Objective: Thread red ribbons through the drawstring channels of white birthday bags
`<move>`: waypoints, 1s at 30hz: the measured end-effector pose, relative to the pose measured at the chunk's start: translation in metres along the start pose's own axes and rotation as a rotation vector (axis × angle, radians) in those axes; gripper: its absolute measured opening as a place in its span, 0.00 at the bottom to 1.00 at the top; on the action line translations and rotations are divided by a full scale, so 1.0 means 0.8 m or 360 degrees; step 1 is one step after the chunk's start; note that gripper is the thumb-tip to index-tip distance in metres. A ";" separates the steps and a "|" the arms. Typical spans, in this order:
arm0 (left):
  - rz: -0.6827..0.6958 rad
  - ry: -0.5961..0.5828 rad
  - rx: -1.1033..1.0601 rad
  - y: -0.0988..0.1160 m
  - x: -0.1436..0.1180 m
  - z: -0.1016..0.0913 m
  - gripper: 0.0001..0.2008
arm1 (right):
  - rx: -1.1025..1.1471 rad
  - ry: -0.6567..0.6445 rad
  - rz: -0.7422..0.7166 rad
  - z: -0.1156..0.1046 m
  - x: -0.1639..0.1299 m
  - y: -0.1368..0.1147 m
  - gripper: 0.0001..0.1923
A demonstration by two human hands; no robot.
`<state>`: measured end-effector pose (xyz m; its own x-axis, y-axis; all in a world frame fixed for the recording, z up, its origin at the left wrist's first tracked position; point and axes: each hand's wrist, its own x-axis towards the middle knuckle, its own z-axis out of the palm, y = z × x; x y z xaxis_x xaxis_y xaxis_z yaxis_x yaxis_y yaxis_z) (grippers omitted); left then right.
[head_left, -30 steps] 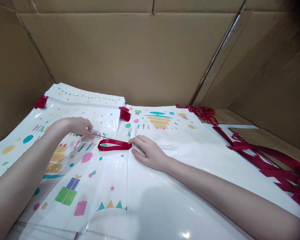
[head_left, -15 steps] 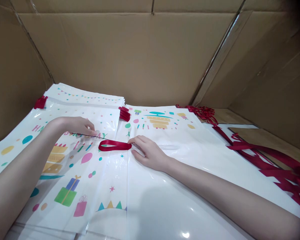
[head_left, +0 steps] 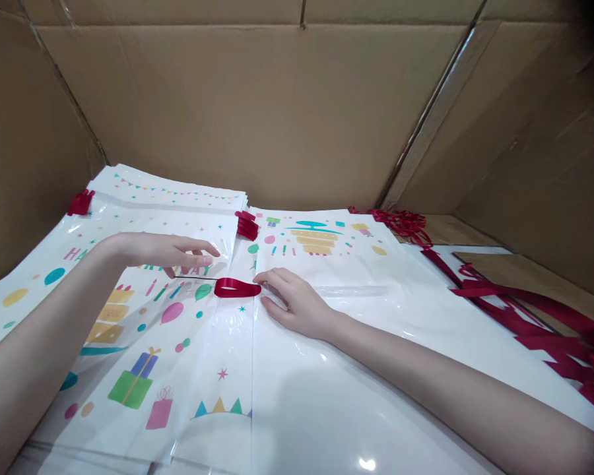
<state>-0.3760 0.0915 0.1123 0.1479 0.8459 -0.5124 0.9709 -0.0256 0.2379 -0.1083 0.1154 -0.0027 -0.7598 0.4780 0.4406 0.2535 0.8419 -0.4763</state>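
The red ribbon loop (head_left: 235,287) is shorter than it was a second ago: then it stretched well out to the left across the printed bag, now it is a small eye lying just left of the right hand (head_left: 297,305), at the seam where the two stacks meet. The thin dark wire (head_left: 193,278) running left from the loop has shifted too, and the left hand (head_left: 165,253) has opened, with fingers spread flat over the "HAPPY BIRTHDAY" lettering, where earlier they were pinched low on the wire. So the left hand looks released, or at most touching the wire's end under the thumb (I cannot tell which). The right hand presses its fingertips on the white bag (head_left: 376,316) right at the ribbon's end; whether it pinches the ribbon or only pins it down is not clear. Judging by the shrinking loop, the ribbon is being drawn into the bag's edge.

Around them: a stack of birthday-print bags (head_left: 129,330) on the left, red ribbon ends (head_left: 247,225) bunched at its far corner, more at the far left (head_left: 82,201), and a tangle of loose red ribbons (head_left: 549,323) well off to the right. Cardboard walls (head_left: 277,112) close in the work area. Nothing lies between the hands and the loop
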 end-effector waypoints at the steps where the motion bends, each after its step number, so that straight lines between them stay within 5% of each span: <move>1: 0.0024 -0.0054 -0.0111 0.003 0.000 0.001 0.33 | -0.0002 -0.0001 -0.0002 0.000 0.000 0.000 0.15; 21: 0.0328 -0.0154 -0.0624 0.034 -0.010 0.009 0.30 | 0.0009 -0.0015 0.0042 -0.001 0.000 0.000 0.16; 30: 0.0527 0.0074 -0.1551 0.057 0.026 0.047 0.25 | 0.0007 -0.0014 0.0015 -0.002 0.000 -0.002 0.15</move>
<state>-0.3214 0.0881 0.0812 0.3528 0.8953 -0.2721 0.3053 0.1647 0.9379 -0.1078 0.1147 -0.0008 -0.7626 0.4839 0.4293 0.2581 0.8361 -0.4841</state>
